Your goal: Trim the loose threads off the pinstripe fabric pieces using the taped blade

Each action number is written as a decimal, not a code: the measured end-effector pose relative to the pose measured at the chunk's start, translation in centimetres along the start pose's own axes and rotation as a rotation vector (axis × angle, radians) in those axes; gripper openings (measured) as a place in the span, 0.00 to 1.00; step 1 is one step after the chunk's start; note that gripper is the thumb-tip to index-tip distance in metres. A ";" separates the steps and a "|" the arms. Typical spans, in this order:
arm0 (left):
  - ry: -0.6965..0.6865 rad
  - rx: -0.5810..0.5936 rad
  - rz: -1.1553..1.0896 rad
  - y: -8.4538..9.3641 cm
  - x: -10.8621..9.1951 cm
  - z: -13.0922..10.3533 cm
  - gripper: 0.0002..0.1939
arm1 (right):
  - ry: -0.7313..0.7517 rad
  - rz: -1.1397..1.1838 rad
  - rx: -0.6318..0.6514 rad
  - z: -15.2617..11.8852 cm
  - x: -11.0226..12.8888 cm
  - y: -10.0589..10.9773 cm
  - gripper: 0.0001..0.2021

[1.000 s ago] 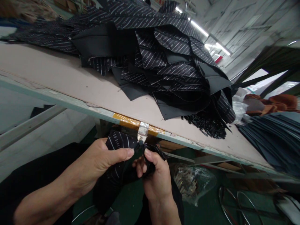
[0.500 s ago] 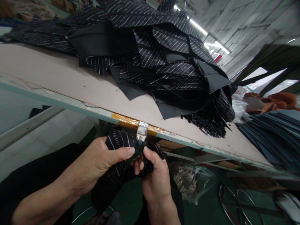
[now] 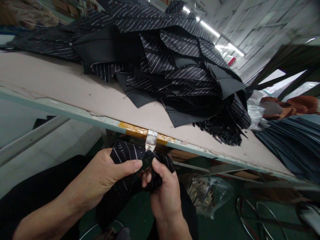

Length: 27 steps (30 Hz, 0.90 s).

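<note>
A black printed fabric piece [image 3: 127, 151] with white stripes and lettering is stretched between my hands, just below the table edge. My left hand [image 3: 110, 173] is closed on its left part, thumb lying on top. My right hand [image 3: 166, 186] pinches the right part, with fingers curled beneath it. The cloth's middle sits against a metal tab [image 3: 150, 140] fixed to the table edge with yellow tape [image 3: 132, 129]. The exact contact between cloth and tab is too dark to make out.
A big heap of similar striped fabric pieces [image 3: 185, 50] covers the table [image 3: 105, 100]. Small black plastic bits [image 3: 220, 133] lie at its right end, near stacked dark panels [image 3: 292, 143]. Under the table are a clear plastic bag [image 3: 207, 196] and metal tube legs [image 3: 257, 216].
Both hands have shifted very slightly left and still grip the fabric at the tab. The small dark round spot at the tab's tip is less distinct now.
</note>
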<state>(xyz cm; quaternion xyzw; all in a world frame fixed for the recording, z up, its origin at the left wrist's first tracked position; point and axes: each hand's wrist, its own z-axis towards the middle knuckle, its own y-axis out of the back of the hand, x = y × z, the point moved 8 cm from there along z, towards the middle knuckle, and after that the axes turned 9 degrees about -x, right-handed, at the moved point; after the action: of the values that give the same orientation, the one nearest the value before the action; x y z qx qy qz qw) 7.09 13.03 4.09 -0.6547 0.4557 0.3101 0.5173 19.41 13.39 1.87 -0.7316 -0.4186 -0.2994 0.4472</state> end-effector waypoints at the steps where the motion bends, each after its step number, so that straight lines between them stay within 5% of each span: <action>1: 0.001 0.001 -0.003 0.0 0.0 0.0 0.08 | -0.001 0.001 -0.001 0.0 0.0 0.0 0.18; 11: 0.021 -0.039 0.003 -0.1 0.0 0.0 0.10 | 0.008 -0.016 -0.005 0.0 0.3 0.0 0.17; 16: 0.024 -0.158 0.102 0.6 -0.2 0.5 0.12 | 0.034 0.012 -0.002 0.2 0.6 -0.6 0.19; 21: 0.000 -0.240 0.296 2.0 -0.3 0.3 0.15 | 0.087 -0.022 0.098 0.7 0.5 0.0 0.14; 27: 0.009 -0.254 0.194 2.6 0.2 -0.1 0.14 | 0.222 -0.258 0.203 0.1 1.1 1.5 0.14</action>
<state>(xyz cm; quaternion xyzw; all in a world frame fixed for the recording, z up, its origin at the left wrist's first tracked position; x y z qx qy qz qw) 4.81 12.74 2.93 -0.6691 0.4763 0.4107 0.3958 21.28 13.47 2.13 -0.5856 -0.4848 -0.3894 0.5200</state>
